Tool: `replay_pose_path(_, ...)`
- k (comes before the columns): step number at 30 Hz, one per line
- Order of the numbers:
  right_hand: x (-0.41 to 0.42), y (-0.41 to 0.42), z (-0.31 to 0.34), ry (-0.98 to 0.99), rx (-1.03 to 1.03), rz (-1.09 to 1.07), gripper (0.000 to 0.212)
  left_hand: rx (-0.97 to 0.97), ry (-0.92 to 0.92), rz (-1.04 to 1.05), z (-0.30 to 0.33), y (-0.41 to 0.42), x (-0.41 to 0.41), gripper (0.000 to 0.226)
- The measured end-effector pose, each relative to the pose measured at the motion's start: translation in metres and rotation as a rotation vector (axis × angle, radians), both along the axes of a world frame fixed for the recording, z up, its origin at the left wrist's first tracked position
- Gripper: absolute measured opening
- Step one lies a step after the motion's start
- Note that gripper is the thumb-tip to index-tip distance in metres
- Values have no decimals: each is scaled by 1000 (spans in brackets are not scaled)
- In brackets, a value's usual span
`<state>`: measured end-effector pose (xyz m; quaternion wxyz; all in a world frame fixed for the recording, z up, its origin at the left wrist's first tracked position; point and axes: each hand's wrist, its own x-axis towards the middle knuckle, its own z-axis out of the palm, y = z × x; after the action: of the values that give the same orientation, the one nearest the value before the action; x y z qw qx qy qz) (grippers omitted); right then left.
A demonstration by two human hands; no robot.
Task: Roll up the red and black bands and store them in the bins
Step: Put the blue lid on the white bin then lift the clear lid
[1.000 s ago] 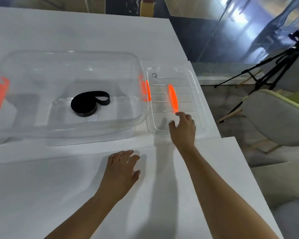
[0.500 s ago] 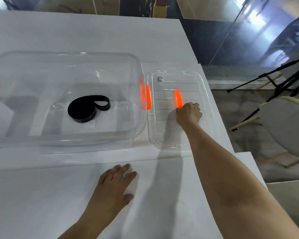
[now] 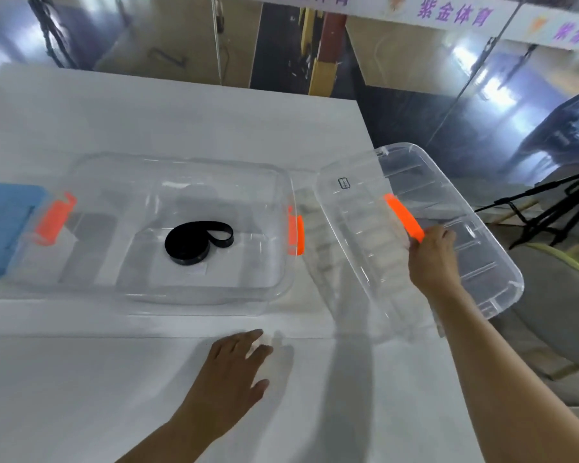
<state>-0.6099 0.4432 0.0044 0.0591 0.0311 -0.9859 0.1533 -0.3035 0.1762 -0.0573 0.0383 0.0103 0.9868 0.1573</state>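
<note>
A rolled black band [image 3: 196, 241] lies on the floor of a clear plastic bin [image 3: 168, 295] with orange latches [image 3: 295, 230] at both ends. To the bin's right, a clear lid [image 3: 475, 262] is tilted up off the table. My right hand [image 3: 432, 262] grips the lid by its orange handle [image 3: 403, 216]. My left hand [image 3: 234, 372] rests flat on the white table [image 3: 81, 396], fingers spread, holding nothing. No red band is in view.
A blue object [image 3: 4, 228] sits at the left edge behind the bin. A tripod [image 3: 555, 208] and a grey chair with green trim [image 3: 562, 295] stand off the table's right side. Glass walls lie beyond the far edge.
My right hand reached the lid's orange handle, closed on it and lifted the lid, tilting it up to the right. My left hand stayed flat on the table.
</note>
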Motion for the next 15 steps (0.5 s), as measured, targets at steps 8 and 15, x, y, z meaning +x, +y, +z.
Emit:
replay_pose_path(8,22,-33,87,67,-35,341,23,108,175,168,88,-30,22,33)
replay_pose_path(15,45,-134,113,41,42,564,23,90,314,362,138,-110,33,38)
